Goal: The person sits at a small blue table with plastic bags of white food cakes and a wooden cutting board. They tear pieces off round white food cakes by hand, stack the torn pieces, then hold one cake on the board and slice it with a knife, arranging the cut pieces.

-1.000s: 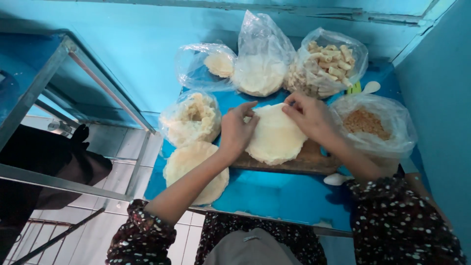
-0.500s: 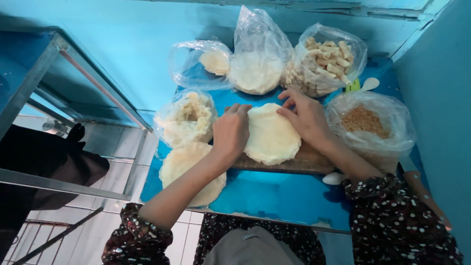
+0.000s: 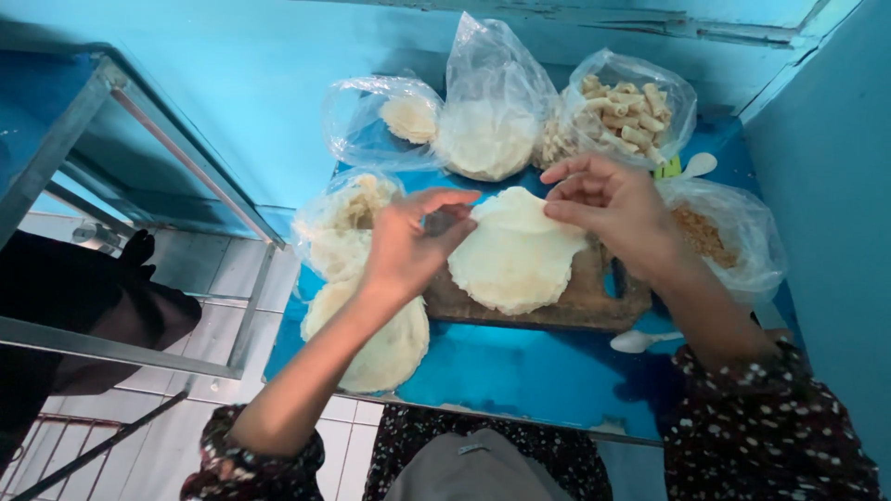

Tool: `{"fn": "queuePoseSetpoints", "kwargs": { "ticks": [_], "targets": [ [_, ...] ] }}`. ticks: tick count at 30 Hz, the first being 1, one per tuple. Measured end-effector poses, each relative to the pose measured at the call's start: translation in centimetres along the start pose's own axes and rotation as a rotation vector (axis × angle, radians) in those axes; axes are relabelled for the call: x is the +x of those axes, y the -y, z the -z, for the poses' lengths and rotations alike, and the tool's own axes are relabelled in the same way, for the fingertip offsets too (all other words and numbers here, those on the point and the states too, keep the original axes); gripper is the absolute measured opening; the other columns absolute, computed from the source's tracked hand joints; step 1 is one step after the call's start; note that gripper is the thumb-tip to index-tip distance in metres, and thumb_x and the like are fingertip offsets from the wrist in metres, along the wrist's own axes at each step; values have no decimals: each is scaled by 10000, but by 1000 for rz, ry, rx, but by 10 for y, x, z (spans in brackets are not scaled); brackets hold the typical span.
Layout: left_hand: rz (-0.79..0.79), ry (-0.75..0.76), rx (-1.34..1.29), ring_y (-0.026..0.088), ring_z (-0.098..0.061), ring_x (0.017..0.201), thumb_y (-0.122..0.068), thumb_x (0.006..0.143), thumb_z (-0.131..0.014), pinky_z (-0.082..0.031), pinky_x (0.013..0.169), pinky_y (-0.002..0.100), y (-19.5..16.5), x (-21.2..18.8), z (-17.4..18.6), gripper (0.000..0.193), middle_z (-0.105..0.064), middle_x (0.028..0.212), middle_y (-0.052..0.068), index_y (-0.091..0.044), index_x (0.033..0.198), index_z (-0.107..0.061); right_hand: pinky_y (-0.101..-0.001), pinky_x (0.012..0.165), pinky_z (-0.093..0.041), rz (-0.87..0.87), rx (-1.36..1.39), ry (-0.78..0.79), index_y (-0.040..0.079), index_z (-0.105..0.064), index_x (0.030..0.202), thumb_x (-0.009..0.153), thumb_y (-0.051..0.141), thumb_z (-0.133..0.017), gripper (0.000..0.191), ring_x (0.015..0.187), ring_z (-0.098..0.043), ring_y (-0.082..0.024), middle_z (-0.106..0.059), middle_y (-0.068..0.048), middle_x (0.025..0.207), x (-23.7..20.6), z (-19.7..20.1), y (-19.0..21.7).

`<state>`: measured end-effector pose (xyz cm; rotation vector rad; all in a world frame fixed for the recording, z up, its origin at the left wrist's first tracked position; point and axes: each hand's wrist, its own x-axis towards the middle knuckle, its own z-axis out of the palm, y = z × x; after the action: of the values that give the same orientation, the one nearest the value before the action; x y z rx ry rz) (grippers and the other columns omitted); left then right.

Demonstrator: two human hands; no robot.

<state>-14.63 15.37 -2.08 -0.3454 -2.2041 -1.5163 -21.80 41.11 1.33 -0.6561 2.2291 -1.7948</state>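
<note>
Pale food on a bright blue table

The table (image 3: 520,371) is glossy bright blue, and the wall (image 3: 232,56) behind is a lighter turquoise. The round wrapper (image 3: 515,255) is creamy white, on a dull brown wooden board (image 3: 594,301). The stack of wrappers (image 3: 380,343) at the near left is pale cream. The clear bags at the far side show white discs (image 3: 487,139) and beige rolls (image 3: 626,116); the bag at the right (image 3: 733,241) holds golden-brown crumbs. The spoon (image 3: 640,341) is white. The sleeves (image 3: 770,427) are dark maroon with small white dots. The floor tiles (image 3: 213,315) are pale grey.
</note>
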Motion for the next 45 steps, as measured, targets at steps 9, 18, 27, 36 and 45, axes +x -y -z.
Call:
{"fn": "queuePoseSetpoints", "kwargs": {
  "ticks": [9, 18, 27, 36, 45],
  "targets": [
    [238, 123, -510, 82, -644, 841, 74, 882, -776, -515, 721, 223, -80, -21, 74, 383, -708, 1002, 47, -23, 1251, -748, -273, 822, -563, -6, 260, 174, 57, -670, 1183, 859, -38, -751, 347, 928, -696, -118, -722, -47, 999, -27, -18, 53],
    [277, 91, -505, 123, -718, 832, 67, 861, -767, -570, 713, 256, -65, -18, 82, 353, -731, 1004, 81, -13, 1205, -751, -291, 760, -557, -28, 271, 153, 53, -666, 1231, 870, -18, -737, 374, 870, -694, -145, -732, -66, 982, -5, -20, 41],
    [-575, 60, 419, 258, -703, 946, -5, 879, -707, -550, 849, 385, 7, -6, 19, 351, -707, 1015, 85, -78, 1221, -716, -343, 849, -592, 659, -570, 72, 126, -712, 1053, 890, 98, -789, 182, 1040, -715, -193, -730, -61, 1101, 2, 6, 5],
    [-936, 375, 752, 224, -664, 1004, -100, 840, -655, -521, 1039, 443, 25, -39, 15, 390, -647, 966, 61, -2, 1216, -690, -342, 698, -602, 882, -838, 222, 104, -744, 976, 829, 111, -788, 153, 861, -760, -222, -764, -50, 935, -38, -4, -35],
    [-1023, 342, 827, 275, -682, 1039, -130, 834, -668, -515, 1044, 448, 17, -41, 14, 326, -683, 1032, 127, 27, 1119, -701, -341, 747, -615, 837, -788, 192, 88, -740, 983, 829, 79, -769, 157, 894, -772, -234, -781, -71, 982, -40, 3, -50]
  ]
}}
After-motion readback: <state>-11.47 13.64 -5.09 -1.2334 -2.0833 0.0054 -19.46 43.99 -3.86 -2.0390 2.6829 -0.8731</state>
